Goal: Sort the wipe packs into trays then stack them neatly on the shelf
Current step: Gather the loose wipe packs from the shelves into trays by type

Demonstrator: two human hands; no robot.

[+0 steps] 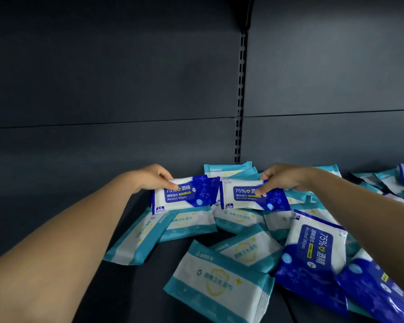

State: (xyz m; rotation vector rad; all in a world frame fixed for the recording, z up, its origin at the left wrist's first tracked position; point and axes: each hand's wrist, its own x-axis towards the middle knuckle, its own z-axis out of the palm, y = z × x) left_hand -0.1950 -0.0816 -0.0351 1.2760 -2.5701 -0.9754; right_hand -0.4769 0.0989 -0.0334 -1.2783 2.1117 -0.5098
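Left hand (153, 177) pinched one blue pack (184, 194); right hand (281, 177) pinched a second (245, 197), edges touching, above teal packs (191, 221) strewn on the shelf (56, 206) toward 5 o'clock.

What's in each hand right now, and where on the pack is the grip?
Each hand holds one dark blue and white alcohol wipe pack. The left hand grips the left pack at its upper-left edge; the right hand pinches the right pack along its upper-right edge.
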